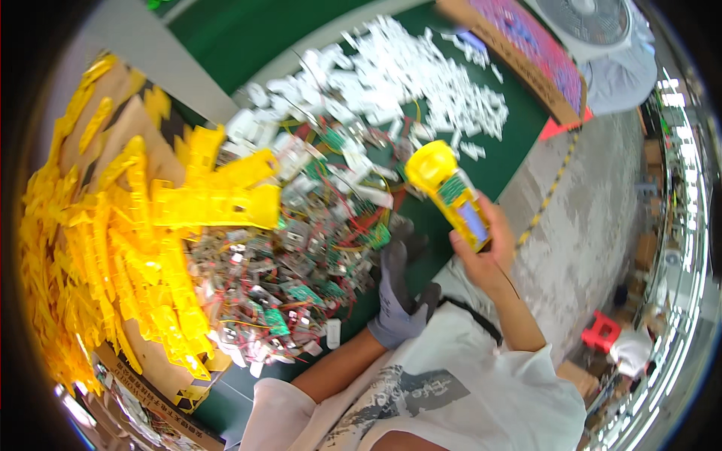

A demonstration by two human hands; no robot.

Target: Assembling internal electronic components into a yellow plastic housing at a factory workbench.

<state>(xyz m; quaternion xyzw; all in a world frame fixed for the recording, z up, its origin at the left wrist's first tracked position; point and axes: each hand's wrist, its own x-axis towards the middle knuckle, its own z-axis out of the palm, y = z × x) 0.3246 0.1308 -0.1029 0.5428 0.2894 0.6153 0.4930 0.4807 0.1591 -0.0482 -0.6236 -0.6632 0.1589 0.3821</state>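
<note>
My bare right hand is closed round the lower end of a yellow flashlight, its round head pointing up and left. The flashlight's body lies open, showing a green circuit board and a blue-purple cell. My left hand, in a grey glove with dark fingers, is at the right edge of a heap of circuit boards and wires. Its thumb and fingers stand apart, and nothing shows between them. Some fingertips are dim against the heap.
Yellow plastic shells pile up over cardboard boxes at the left. Small white parts spread across the far side of the green table. At the far right, a cardboard box stands near a fan. Another person is beyond, lower right.
</note>
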